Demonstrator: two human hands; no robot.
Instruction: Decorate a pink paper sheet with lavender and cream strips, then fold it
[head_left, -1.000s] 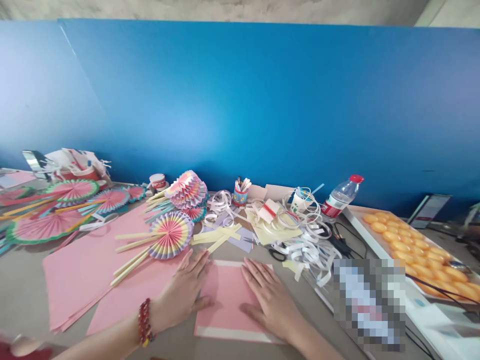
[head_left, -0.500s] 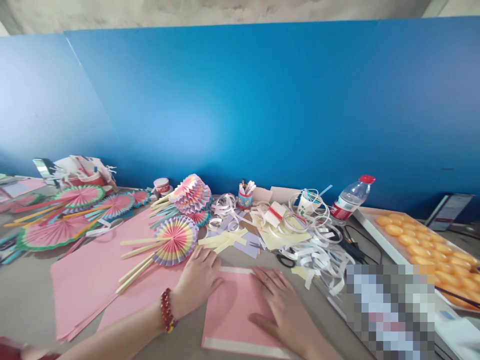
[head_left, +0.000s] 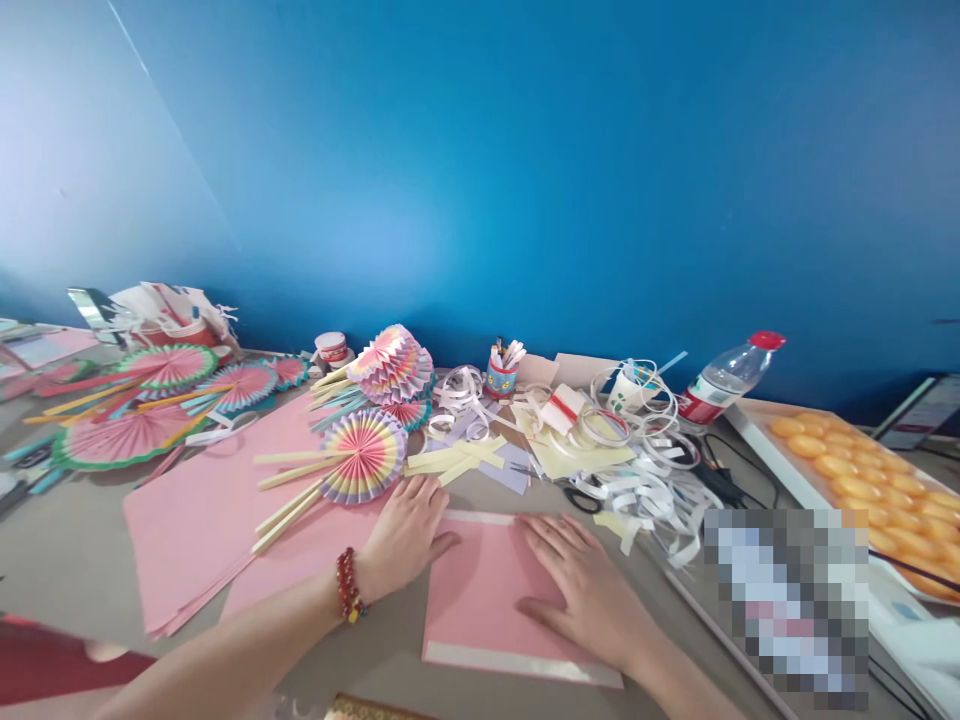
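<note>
A pink paper sheet (head_left: pixel 480 600) lies on the table in front of me, with pale strips along its far and near edges. My right hand (head_left: pixel 581 590) rests flat on its right part, fingers stretched toward the far edge. At the far left corner is my left hand (head_left: pixel 405 532), palm down with the thumb apart, a red bead bracelet at the wrist. Neither hand grips anything. Just beyond the left hand is a folded paper fan (head_left: pixel 364 455) with pale yellow sticks, lying on larger pink sheets (head_left: pixel 195 530).
More paper fans (head_left: pixel 172 370) lie at the left. Paper scraps, scissors (head_left: pixel 581 497) and curled white strips (head_left: pixel 652 495) cover the area ahead. A pen cup (head_left: pixel 502 378) and a plastic bottle (head_left: pixel 727 380) stand near the blue partition (head_left: pixel 480 180). An orange-patterned board (head_left: pixel 847 470) is at right.
The camera view has tilted down, so more of the table's near side shows. Both hands keep nearly the same place on the pink sheet.
</note>
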